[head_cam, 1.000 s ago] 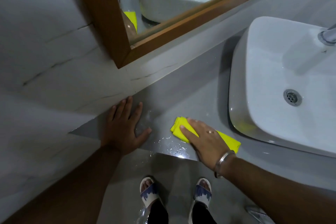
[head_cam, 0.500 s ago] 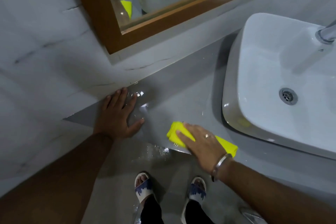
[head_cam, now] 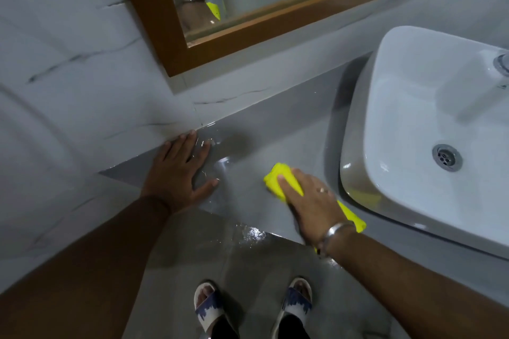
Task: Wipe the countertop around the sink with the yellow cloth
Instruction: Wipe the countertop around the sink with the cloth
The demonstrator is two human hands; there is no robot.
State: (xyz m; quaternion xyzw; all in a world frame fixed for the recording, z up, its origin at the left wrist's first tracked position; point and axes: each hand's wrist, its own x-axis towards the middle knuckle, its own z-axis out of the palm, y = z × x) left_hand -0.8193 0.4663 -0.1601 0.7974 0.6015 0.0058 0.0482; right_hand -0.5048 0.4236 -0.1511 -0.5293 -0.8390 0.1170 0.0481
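Note:
A folded yellow cloth [head_cam: 278, 177] lies on the wet grey countertop [head_cam: 275, 132], just left of the white vessel sink [head_cam: 413, 107]. My right hand [head_cam: 311, 198] presses flat on the cloth, fingers pointing toward the wall; the cloth's ends show past my fingertips and beside my wrist. My left hand [head_cam: 177, 170] rests flat on the counter's left end near the wall corner, fingers spread, holding nothing.
A wood-framed mirror [head_cam: 248, 22] hangs on the marble wall above the counter. A chrome tap [head_cam: 502, 63] shows at the sink's right edge. Water glistens on the counter's front edge [head_cam: 250, 232]. My sandalled feet [head_cam: 209, 305] stand on the grey floor below.
My right hand has slid the cloth a little away from the front edge and toward the sink. My left hand has stayed flat at the counter's left end.

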